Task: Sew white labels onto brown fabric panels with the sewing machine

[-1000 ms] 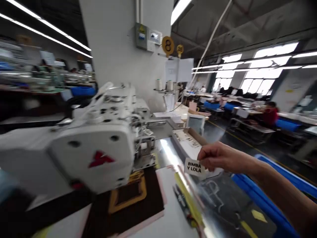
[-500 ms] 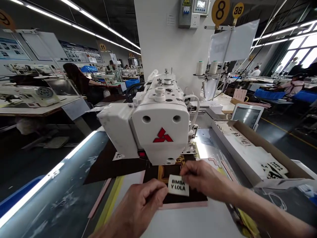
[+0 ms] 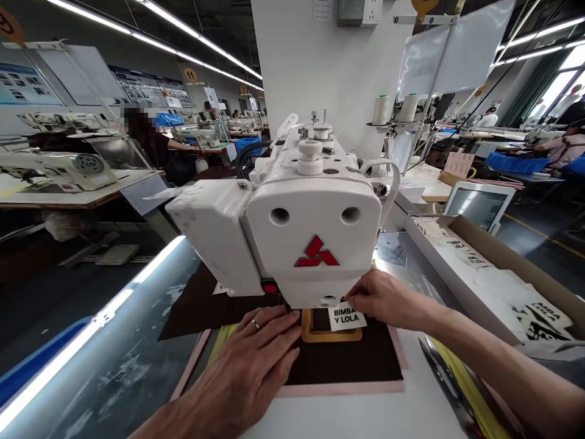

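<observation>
A white label printed BIMBA Y LOLA lies over the dark brown fabric piece, partly inside a yellow-ochre frame. My right hand pinches the label at its upper right edge. Flat on the fabric, just left of the frame, rests my left hand with its fingers stretched out and a ring on one. Above both hands stands the head of a white sewing machine, which hides the needle area and the top of the frame.
A cardboard box of printed labels stands on the right. Dark metal scissors lie beside a yellow strip at lower right. A lit tube edges the table on the left. A tablet and thread cones sit farther back.
My left hand has opened from a pinch and now lies flat on the fabric. The label, in my right hand, has moved up the fabric toward the machine. The view has come closer.
</observation>
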